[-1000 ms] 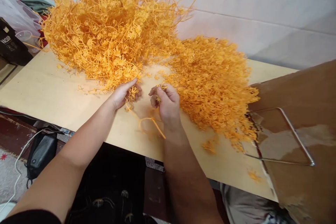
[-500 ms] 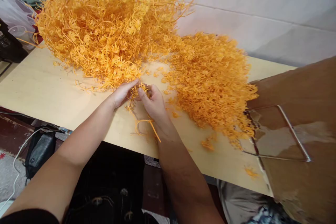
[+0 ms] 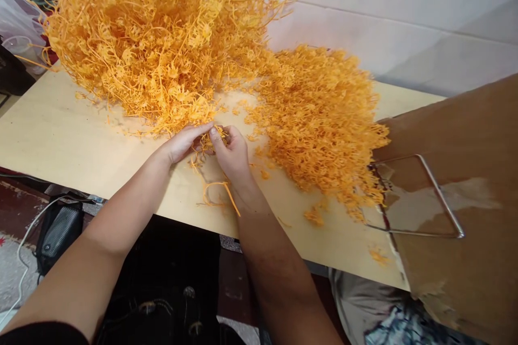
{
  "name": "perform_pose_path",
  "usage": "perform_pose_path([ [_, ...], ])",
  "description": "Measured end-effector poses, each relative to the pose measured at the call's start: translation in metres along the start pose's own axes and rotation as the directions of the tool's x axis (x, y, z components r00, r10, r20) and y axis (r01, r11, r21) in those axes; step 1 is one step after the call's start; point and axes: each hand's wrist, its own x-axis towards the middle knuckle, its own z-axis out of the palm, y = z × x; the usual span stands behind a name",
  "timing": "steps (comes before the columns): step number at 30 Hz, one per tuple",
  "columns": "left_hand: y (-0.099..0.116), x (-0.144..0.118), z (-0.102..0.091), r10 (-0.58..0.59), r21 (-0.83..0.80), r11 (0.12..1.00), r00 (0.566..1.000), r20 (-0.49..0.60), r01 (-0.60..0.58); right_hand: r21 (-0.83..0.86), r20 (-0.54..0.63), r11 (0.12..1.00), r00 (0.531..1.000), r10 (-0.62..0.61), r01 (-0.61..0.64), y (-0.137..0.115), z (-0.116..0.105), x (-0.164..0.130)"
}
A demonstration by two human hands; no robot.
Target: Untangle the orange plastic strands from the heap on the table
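Note:
My left hand (image 3: pixel 185 143) and my right hand (image 3: pixel 231 152) meet over the table, both closed around a small bunch of orange plastic sprigs (image 3: pixel 208 143). A branched orange stem (image 3: pixel 220 184) trails below the bunch, toward my right wrist. Just beyond my hands rises a large tangled heap of orange sprigs (image 3: pixel 154 48), with thin stems sticking out. To the right of it lies a lower, denser pile of small orange pieces (image 3: pixel 319 124). Some fingers of both hands are hidden behind the bunch.
The pale wooden table (image 3: pixel 81 140) runs along a tiled wall (image 3: pixel 400 16). At the right edge stands a brown cardboard box (image 3: pixel 457 135) with a bent metal wire frame (image 3: pixel 441 194) against it. Loose orange bits (image 3: pixel 315 213) lie near the front. A plastic bag (image 3: pixel 18 16) sits far left.
The whole view has shifted slightly. My right thumb has moved in closer to the left fingertips, and the bunch stays between both hands.

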Motion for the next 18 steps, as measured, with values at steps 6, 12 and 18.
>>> perform_pose_path([
  [6, -0.002, 0.0, 0.005, -0.043, -0.011, 0.999, 0.999, 0.029, 0.044, -0.103, 0.029, 0.99, 0.995, -0.093, 0.096, -0.003, -0.004, 0.002],
  [12, -0.005, 0.004, 0.01, 0.053, 0.042, 0.998, 0.979, -0.195, -0.046, -0.133, 0.194, 0.961, 0.957, -0.216, 0.243, -0.012, -0.005, -0.006],
  [18, 0.0, 0.002, 0.018, 0.026, -0.015, 0.999, 0.973, -0.228, -0.031, 0.064, 0.247, 0.982, 0.95, -0.19, 0.18, -0.017, -0.01, -0.009],
])
